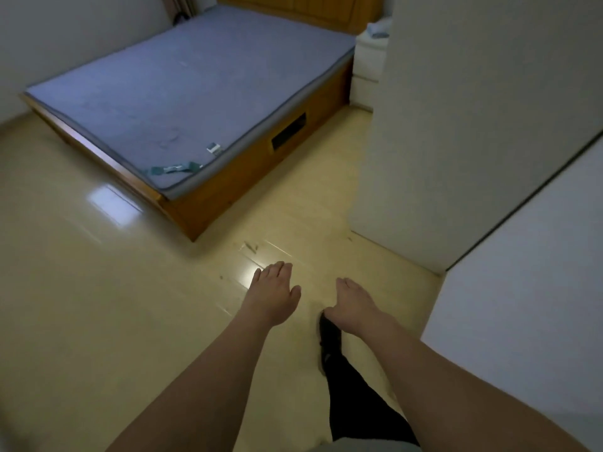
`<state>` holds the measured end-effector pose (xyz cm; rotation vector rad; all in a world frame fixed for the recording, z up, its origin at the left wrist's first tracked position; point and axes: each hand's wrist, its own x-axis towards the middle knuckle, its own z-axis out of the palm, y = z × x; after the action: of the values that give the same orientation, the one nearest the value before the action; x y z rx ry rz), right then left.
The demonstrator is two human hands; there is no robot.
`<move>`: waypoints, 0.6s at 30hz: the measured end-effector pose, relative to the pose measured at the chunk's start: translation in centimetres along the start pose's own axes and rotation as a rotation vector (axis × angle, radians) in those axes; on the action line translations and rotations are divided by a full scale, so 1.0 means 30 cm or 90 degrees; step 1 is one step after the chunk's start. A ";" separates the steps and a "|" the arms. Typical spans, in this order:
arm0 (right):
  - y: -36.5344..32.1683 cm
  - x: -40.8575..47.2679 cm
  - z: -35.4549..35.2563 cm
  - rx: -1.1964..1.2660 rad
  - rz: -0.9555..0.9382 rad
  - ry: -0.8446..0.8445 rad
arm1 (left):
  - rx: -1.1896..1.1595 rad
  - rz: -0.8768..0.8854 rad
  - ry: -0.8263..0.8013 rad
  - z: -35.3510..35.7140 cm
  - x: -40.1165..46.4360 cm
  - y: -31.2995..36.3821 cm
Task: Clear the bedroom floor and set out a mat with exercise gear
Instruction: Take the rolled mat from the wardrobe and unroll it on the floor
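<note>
**Two empty hands over a bare bedroom floor**

Most of the view is a glossy beige floor [98,305], seen from head height looking down, with window light glinting off it in two places. Beyond it stands a low wooden bed frame [235,187] carrying a bare blue-grey mattress [195,83]; a small green strap [174,169] and a white tag [214,147] lie near the mattress's front corner. White wardrobe panels [456,125] fill the right side, and a white nightstand [368,63] sits just past the bed.

Both forearms reach forward (bare, no sleeves in sight). The left hand [273,293] and right hand [354,303] hover side by side, slightly apart, fingers relaxed and straight, palms down, holding nothing. One dark-clad leg with a dark shoe [328,340] steps forward beneath the right wrist. No mat or exercise gear shows anywhere in this view.
</note>
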<state>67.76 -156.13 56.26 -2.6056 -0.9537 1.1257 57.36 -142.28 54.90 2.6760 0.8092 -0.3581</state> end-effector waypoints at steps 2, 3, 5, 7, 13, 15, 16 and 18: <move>-0.034 0.133 -0.075 -0.002 -0.005 -0.002 | -0.003 0.001 -0.003 -0.060 0.142 -0.022; -0.058 0.245 -0.142 -0.008 -0.016 0.006 | 0.001 0.004 0.004 -0.107 0.260 -0.041; -0.091 0.382 -0.254 -0.014 -0.025 0.023 | 0.002 0.008 0.008 -0.183 0.418 -0.062; -0.129 0.524 -0.393 -0.029 -0.023 0.043 | -0.001 0.006 0.006 -0.275 0.581 -0.083; -0.275 0.875 -0.706 -0.064 -0.038 0.078 | 0.001 -0.007 0.032 -0.513 0.990 -0.203; -0.341 0.974 -0.757 -0.084 -0.045 0.051 | 0.001 -0.011 0.023 -0.572 1.099 -0.261; -0.382 1.051 -0.786 -0.095 -0.048 0.038 | 0.003 -0.018 0.023 -0.604 1.178 -0.306; -0.447 1.164 -0.832 -0.096 -0.047 0.017 | 0.009 -0.030 0.020 -0.658 1.305 -0.374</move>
<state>96.56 -121.64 57.74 -2.6685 -1.1605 1.0376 85.41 -106.88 57.65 2.6864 0.8826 -0.3347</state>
